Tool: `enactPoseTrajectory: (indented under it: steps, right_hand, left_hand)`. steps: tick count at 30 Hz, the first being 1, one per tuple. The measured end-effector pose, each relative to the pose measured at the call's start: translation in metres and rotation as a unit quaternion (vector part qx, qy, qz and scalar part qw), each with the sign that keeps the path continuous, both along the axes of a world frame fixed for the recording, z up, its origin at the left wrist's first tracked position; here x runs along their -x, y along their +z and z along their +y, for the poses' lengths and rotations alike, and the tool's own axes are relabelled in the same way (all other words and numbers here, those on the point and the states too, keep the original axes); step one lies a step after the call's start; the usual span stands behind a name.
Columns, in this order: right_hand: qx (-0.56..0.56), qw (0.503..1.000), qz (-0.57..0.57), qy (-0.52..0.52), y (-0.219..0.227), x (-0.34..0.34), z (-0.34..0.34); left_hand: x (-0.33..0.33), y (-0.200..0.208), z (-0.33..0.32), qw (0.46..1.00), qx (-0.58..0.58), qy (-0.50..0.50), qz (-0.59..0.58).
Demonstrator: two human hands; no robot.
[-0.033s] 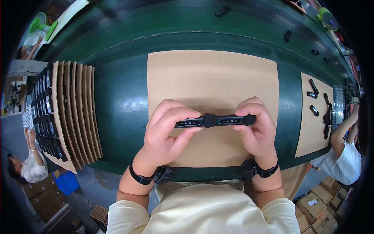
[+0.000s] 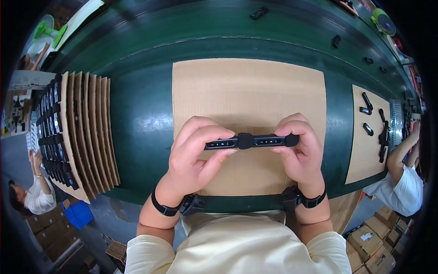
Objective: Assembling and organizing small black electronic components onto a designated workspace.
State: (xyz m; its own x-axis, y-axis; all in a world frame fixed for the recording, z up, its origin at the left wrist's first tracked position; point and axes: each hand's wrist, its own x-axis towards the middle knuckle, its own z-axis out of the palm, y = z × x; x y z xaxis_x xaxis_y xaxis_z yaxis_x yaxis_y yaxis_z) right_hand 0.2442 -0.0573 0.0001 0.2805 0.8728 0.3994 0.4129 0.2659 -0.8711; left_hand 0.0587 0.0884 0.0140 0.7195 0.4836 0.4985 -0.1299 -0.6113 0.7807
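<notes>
Two slim black devices with rows of small light markings on their faces are held end to end, level, above a brown cardboard sheet (image 2: 248,82). My left hand (image 2: 192,153) pinches the left black device (image 2: 221,143) between thumb and fingers; its outer end is hidden in the hand. My right hand (image 2: 302,153) grips the right black device (image 2: 268,141) near its rounded black end. A wider black cap-like part (image 2: 245,140) sits between the two devices. I cannot tell whether they are joined there.
Several upright cardboard sheets (image 2: 93,132) stand at left, beside rows of black devices (image 2: 57,132). At right, a cardboard sheet (image 2: 367,155) carries black pieces (image 2: 368,129). More black devices (image 2: 259,13) lie on the far green belt (image 2: 196,25). Co-workers (image 2: 39,194) are at both sides.
The black devices on the far green belt have shifted very slightly left. My hands and the held devices look unchanged.
</notes>
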Motion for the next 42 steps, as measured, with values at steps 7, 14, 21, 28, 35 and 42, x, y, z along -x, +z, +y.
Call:
enactPoseTrajectory:
  steps: [7,14,21,28,35,42]
  right_hand:
    - [-0.011,0.997,0.072,-0.007,0.003,0.005,0.003]
    - [-0.042,0.967,0.250,-0.003,-0.003,0.012,0.002]
    - [0.012,0.999,-0.029,0.018,-0.006,0.021,0.012]
    - [-0.004,0.999,-0.043,0.018,-0.006,0.020,0.013]
    - [0.019,0.999,-0.031,-0.018,-0.006,0.022,0.010]
    - [-0.018,0.981,-0.175,-0.077,-0.010,0.020,0.018]
  left_hand:
    - [-0.001,-0.003,-0.004,0.996,0.086,0.020,0.005]
    - [-0.003,-0.003,-0.009,0.996,0.057,-0.032,0.054]
    - [-0.005,-0.012,-0.013,0.993,0.083,-0.071,-0.041]
    - [-0.004,-0.006,-0.006,0.997,-0.032,-0.075,0.005]
    - [-0.004,-0.006,-0.007,0.999,0.012,0.020,0.022]
    - [-0.003,-0.018,0.010,0.982,-0.152,0.087,0.069]
